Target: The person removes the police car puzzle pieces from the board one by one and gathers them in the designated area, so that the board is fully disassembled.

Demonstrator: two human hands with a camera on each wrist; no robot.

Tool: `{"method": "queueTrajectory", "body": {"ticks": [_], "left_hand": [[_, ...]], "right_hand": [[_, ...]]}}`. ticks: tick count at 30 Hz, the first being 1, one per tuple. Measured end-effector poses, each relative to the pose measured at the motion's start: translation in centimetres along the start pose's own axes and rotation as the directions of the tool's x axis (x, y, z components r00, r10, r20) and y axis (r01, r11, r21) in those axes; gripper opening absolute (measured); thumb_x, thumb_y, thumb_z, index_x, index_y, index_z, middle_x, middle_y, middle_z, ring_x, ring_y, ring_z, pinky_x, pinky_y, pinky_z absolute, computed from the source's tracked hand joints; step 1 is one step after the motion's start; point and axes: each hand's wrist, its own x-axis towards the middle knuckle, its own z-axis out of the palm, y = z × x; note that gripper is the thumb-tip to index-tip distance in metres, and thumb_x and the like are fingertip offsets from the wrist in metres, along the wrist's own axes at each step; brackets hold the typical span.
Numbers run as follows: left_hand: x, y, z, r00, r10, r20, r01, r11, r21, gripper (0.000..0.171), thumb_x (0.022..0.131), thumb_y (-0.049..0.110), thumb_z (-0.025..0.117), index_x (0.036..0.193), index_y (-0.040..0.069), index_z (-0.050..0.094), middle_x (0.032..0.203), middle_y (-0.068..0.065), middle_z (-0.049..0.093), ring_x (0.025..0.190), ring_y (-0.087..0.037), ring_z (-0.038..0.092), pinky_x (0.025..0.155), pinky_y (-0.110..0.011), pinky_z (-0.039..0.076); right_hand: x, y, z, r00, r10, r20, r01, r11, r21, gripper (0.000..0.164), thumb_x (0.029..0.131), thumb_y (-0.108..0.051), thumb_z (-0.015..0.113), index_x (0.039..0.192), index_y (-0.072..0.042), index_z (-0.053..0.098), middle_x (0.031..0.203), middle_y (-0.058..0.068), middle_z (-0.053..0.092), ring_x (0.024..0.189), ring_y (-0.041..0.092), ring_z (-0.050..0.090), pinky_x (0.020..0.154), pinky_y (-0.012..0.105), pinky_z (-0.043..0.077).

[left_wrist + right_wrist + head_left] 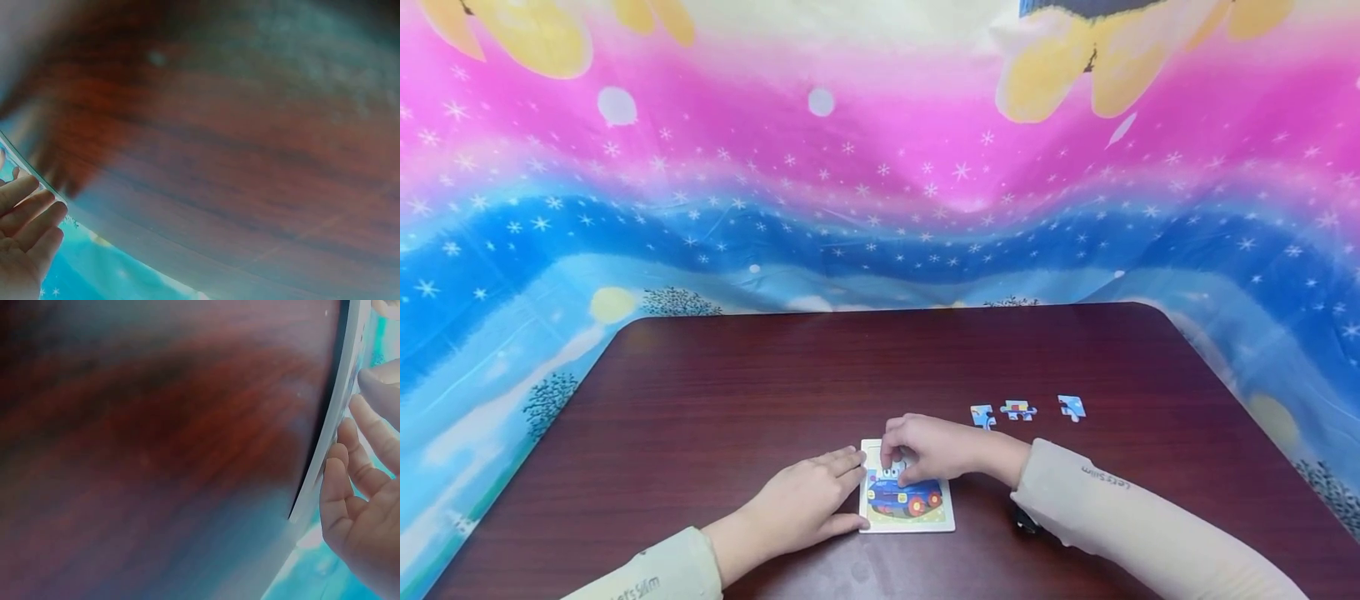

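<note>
A small jigsaw puzzle (pixel 917 522) in a pale frame lies near the table's front, showing a blue cartoon vehicle with eyes and red wheels. My left hand (pixel 820 500) lies flat at its left edge, fingertips and thumb on the frame. From the right, my right hand (pixel 928 450) reaches over the upper part of the picture. Its curled fingers and thumb pinch at a puzzle piece (pixel 891 472) with the eyes, partly hidden beneath them. In the right wrist view, the bent fingers (pixel 340 494) are right at the edge of the frame (pixel 325 444).
Three loose puzzle pieces lie right of the frame: a blue one (pixel 981 417), a piece with red and yellow (pixel 1018 409) and another blue one (pixel 1071 407). The dark wooden table (pixel 737 392) ends at a patterned curtain (pixel 880 183).
</note>
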Motion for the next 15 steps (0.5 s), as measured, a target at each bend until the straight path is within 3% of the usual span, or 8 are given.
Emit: {"method": "queueTrajectory", "body": {"ticks": [6,15], "left_hand": [[-0.02,0.03,-0.13,1.000,-0.011,0.018,0.011,1.000,0.007,0.054,0.090,0.055,0.063,0.119,0.010,0.067,0.131,-0.008,0.067,0.125,-0.023,0.062,0.102,-0.043,0.053],[-0.19,0.04,0.06,0.999,-0.014,0.039,0.013,1.000,0.017,0.059,0.091,0.058,0.062,0.123,0.009,0.067,0.132,-0.008,0.066,0.125,-0.022,0.063,0.102,-0.040,0.054]], "right_hand": [[0.06,-0.27,0.14,1.000,0.030,-0.004,-0.030,0.999,-0.014,0.017,0.083,-0.014,0.080,0.094,-0.019,0.068,0.090,-0.009,0.056,0.088,0.005,0.048,0.081,0.019,0.046],[-0.07,-0.34,0.16,0.999,0.036,-0.004,-0.036,0.999,-0.001,0.018,0.084,-0.014,0.079,0.093,-0.020,0.065,0.089,-0.009,0.056,0.089,0.008,0.048,0.078,0.018,0.044]]}}
